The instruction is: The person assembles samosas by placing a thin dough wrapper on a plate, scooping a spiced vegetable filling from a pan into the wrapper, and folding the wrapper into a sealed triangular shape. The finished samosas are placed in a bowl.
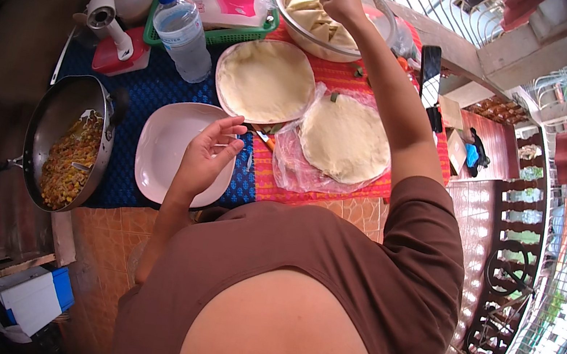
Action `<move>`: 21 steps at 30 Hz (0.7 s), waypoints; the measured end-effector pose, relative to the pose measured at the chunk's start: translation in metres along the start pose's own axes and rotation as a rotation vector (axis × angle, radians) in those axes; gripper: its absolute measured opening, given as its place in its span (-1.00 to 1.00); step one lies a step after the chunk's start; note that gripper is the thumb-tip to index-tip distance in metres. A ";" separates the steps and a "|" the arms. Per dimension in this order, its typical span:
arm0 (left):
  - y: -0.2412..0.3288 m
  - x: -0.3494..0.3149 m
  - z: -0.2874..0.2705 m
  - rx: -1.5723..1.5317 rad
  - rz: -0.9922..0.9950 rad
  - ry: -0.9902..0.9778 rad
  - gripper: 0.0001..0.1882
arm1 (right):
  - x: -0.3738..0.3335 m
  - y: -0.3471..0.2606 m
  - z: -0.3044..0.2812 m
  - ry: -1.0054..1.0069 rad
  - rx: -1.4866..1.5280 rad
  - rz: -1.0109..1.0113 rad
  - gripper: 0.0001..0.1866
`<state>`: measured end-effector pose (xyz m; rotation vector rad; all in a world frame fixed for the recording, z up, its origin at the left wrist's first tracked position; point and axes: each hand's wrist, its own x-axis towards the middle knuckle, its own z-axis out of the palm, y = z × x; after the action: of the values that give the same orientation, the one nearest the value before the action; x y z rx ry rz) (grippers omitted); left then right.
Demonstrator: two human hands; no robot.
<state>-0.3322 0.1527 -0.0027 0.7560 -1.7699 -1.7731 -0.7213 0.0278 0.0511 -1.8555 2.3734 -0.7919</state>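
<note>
My right hand (pixel 340 4) reaches into a clear round bowl (pixel 393 19) at the back. Its fingers are bent together on a folded pastry at the top of a heap of pale, folded pastries (pixel 308 11). My left hand (pixel 208 152) hovers over the right side of a bare pale pink plate (pixel 159 151), fingers apart and holding nothing. Behind that plate lies a second plate with flat round dough sheets (pixel 266 79). To the right, another stack of round dough sheets (pixel 345 139) rests on clear plastic wrap (pixel 286 166).
At the left stands a wok (pixel 34 140) with a chopped vegetable filling (pixel 69 163) and a spoon. A water bottle (pixel 185 41), a green basket (pixel 242 33) and a red-lidded container (pixel 129 55) stand farther back. A phone (pixel 430 78) is upright at the right edge. A knife (pixel 265 139) lies between the dough stacks.
</note>
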 end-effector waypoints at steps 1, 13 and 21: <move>0.001 0.001 0.000 0.022 0.007 -0.006 -0.56 | -0.011 -0.002 -0.009 0.011 0.056 -0.032 -0.75; 0.005 0.007 0.017 0.372 0.179 -0.018 -0.69 | -0.205 0.006 -0.026 -0.505 0.061 -0.098 -0.88; -0.043 0.106 0.030 0.833 0.425 -0.056 -0.78 | -0.196 -0.015 0.035 -0.064 0.028 -0.263 -0.81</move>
<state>-0.4282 0.0999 -0.0484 0.5526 -2.4952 -0.7574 -0.6397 0.1914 -0.0291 -2.1746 2.0971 -0.7644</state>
